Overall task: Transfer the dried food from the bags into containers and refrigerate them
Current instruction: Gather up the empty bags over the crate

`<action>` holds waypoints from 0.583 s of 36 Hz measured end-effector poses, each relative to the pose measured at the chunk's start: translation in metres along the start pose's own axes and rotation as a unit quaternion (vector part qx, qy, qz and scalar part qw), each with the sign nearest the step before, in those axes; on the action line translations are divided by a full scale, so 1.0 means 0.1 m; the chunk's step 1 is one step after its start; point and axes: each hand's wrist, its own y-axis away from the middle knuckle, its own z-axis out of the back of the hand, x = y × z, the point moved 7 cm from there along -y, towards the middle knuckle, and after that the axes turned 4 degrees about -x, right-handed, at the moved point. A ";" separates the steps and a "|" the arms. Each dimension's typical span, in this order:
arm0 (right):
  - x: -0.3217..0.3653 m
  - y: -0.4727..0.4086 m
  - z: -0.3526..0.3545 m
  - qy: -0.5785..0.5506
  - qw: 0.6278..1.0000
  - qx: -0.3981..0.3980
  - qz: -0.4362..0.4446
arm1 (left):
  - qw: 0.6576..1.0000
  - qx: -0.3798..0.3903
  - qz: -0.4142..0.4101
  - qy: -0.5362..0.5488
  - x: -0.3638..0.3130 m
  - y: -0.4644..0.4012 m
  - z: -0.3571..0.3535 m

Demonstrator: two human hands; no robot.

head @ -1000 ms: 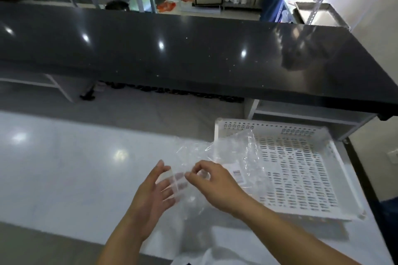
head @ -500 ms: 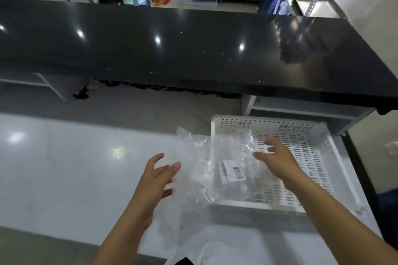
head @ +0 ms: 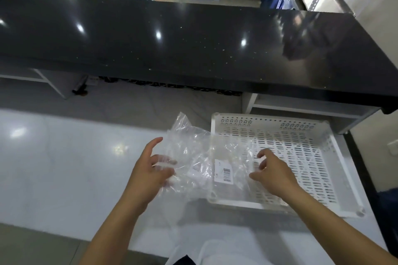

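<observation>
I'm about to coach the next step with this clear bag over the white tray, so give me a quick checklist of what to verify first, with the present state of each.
1. Clear plastic bag in reach: ok, it lies partly over the left edge of the white tray.
2. Left hand on the bag: ok, fingers touch its left side.
3. Right hand grip: cannot tell, fingers are curled at the bag's right edge.
4. Bag contents: cannot tell, only a barcode label shows through.
5. Tray seated on the white counter: ok.
6. Container for the food: not ok, none in view.
</observation>
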 end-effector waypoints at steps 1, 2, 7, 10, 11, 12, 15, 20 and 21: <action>0.08 0.01 0.09 0.021 0.999 -0.027 0.026 | 1.000 0.010 -0.027 -0.012 -0.09 0.01 0.03; 0.18 0.01 0.19 0.016 0.997 -0.053 0.058 | 0.998 0.022 -0.055 -0.023 -0.20 0.02 0.06; 1.01 0.12 0.65 -0.035 0.968 0.005 0.249 | 0.979 0.098 -0.163 -0.072 -0.84 0.06 0.16; 1.40 0.17 0.73 -0.049 0.946 0.156 0.281 | 0.965 0.142 -0.199 -0.099 -1.23 0.09 0.19; 1.50 0.17 0.74 -0.052 0.936 0.202 0.282 | 0.961 0.157 -0.206 -0.100 -1.34 0.10 0.21; 1.58 0.18 0.75 -0.049 0.928 0.232 0.286 | 0.957 0.170 -0.212 -0.101 -1.44 0.11 0.24; 1.77 0.23 0.81 -0.040 0.912 0.268 0.309 | 0.946 0.219 -0.220 -0.098 -1.70 0.11 0.32; 1.93 0.30 0.87 -0.104 0.905 0.237 0.337 | 0.940 0.226 -0.235 -0.095 -1.99 0.05 0.49; 1.93 0.28 0.88 -0.113 0.910 0.210 0.339 | 0.944 0.204 -0.242 -0.087 -2.02 0.02 0.54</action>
